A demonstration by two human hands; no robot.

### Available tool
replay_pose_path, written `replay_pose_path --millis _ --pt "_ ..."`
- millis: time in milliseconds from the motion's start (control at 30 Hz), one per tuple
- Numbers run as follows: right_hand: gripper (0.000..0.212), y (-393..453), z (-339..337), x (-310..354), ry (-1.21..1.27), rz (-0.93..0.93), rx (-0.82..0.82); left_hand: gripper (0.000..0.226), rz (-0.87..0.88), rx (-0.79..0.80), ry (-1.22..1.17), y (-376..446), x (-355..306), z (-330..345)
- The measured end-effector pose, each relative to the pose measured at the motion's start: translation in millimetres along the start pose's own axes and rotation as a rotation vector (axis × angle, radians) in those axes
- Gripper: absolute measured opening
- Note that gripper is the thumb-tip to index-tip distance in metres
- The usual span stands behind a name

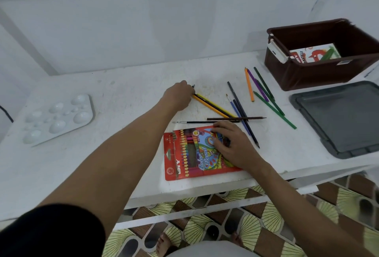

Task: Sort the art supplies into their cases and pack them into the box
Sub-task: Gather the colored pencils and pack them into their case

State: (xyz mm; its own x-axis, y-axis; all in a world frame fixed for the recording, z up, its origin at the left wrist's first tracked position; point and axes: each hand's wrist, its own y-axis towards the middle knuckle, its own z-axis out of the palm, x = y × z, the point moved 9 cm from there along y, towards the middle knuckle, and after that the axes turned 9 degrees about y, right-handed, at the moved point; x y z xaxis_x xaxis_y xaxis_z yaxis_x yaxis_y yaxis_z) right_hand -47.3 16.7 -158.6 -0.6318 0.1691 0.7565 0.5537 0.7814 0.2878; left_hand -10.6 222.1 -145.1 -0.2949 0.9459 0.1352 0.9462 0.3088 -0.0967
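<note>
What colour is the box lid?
Dark grey; the lid lies right of the pencils, clearest in the head view.

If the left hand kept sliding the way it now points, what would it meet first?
Probably nothing. The left hand, gripping the ends of the yellow and orange pencils, points up and away toward the back wall. Only bare table lies ahead, though depth is uncertain.

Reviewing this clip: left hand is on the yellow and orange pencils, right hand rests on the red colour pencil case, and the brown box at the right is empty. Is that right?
Not quite. The brown box is not empty: the head view shows a pastels pack lying inside it. The rest holds: the left hand is on the yellow and orange pencils, and the right hand rests on the red colour pencil case.
</note>
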Motion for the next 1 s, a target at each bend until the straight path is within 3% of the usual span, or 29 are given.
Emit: replay_pose_path --millis 233,433,633,767,833,933,1000 --pt "0.031 0 -1 -1 -0.002 0.006 -0.002 0.017 0.030 -0.033 0.019 2 0 -4" --pt "0.029 0 0 -3 -0.010 0.007 -0.006 0.022 0.133 -0.020 0.050 -1 1 -5" --pt "0.030 0 0 -3 -0.016 0.013 -0.003 0.020 0.107 0.041 -0.023 -1 5 -1" --pt "0.031 0 0 -4 -0.013 0.017 -0.001 0.018 0.105 0.101 -0.284 -4 19 -34" --pt "0.031 0 1 -5 -0.012 0.018 -0.002 0.019 0.064 0.084 -0.567 -9 36 -63" --pt "0.031 0 1 -6 -0.003 0.015 -0.001 0.017 -0.005 -0.002 -1.026 -15 61 -97" --pt "0.032 0 2 -7 -0.008 0.022 0.006 0.013 -0.046 -0.098 -1.208 -13 72 -111"
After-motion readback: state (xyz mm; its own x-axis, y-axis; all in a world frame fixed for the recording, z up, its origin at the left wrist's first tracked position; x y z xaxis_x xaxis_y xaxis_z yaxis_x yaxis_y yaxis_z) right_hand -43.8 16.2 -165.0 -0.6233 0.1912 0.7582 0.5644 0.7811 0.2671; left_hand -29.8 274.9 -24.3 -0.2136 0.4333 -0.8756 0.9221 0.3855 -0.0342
